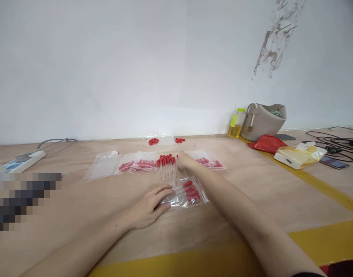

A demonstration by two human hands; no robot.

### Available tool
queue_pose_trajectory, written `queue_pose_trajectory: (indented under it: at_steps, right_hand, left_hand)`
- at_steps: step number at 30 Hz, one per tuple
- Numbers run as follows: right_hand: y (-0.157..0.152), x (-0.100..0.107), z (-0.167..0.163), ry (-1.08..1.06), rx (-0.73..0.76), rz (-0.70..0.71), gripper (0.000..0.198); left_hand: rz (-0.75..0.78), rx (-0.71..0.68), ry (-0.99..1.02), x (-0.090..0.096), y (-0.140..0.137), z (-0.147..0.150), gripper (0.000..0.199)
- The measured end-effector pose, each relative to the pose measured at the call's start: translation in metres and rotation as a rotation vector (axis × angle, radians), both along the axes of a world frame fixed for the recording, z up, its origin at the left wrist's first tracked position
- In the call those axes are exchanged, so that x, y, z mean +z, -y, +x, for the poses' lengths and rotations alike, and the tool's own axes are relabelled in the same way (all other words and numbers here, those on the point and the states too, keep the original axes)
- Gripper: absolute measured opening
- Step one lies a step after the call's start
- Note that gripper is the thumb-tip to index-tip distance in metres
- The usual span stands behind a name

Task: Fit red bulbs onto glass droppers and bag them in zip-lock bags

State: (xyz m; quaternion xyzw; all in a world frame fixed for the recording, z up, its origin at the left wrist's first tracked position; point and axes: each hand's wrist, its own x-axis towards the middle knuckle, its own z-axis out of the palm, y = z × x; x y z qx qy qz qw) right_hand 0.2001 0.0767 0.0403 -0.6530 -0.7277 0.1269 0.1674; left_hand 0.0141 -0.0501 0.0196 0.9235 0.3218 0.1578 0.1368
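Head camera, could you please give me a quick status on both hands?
Left hand flat on the near bag of red-capped droppers. Right hand reaching at the loose dropper row. Filled bags beyond; nothing blocking.

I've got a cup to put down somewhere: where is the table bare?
Bare wood lies between the left hand and the power strip, and between the right forearm and the yellow stripe. It is crowded around the dropper bags and by the grey bag.

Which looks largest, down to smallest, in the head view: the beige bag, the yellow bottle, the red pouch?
1. beige bag
2. red pouch
3. yellow bottle
All three stand close together by the wall, so nearness hardly skews this; pouch and bottle look fairly close in size.
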Motion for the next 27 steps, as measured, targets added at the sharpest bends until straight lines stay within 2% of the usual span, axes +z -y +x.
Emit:
queue_pose_trajectory:
  at_steps: [3,4,7,9,13,17,22,24,27]
  right_hand:
    - [0.013,0.005,0.031,-0.092,-0.004,0.080,0.048]
    - [0.019,0.004,0.044,-0.212,0.004,0.152,0.050]
    - [0.039,-0.007,0.082,-0.484,-0.014,0.275,0.051]
    - [0.052,-0.020,0.098,-0.659,-0.009,0.304,0.048]
    - [0.071,-0.042,0.104,-0.967,-0.038,0.326,0.043]
    - [0.081,-0.046,0.088,-1.188,-0.106,0.273,0.039]
    - [0.091,-0.044,0.078,-1.297,-0.135,0.048,0.025]
    - [0.095,-0.043,0.083,-1.238,-0.126,-0.018,0.020]
    - [0.098,-0.042,0.096,-1.013,-0.054,-0.062,0.021]
  left_hand:
    - [0.005,0.002,-0.010,-0.001,0.000,0.000,0.034]
    - [0.006,0.002,-0.017,-0.001,0.000,0.000,0.035]
    - [0.010,0.000,-0.041,-0.003,-0.002,-0.001,0.038]
    - [0.015,-0.001,-0.045,-0.004,-0.002,-0.002,0.039]
    - [0.020,0.006,-0.058,-0.005,-0.002,-0.002,0.039]
    - [0.022,0.010,-0.059,-0.005,-0.002,-0.002,0.039]
    - [0.008,0.001,-0.038,-0.003,-0.002,-0.002,0.040]
    - [0.000,0.005,-0.036,-0.003,-0.002,-0.003,0.040]
    - [-0.011,0.009,-0.041,-0.003,-0.001,-0.003,0.040]
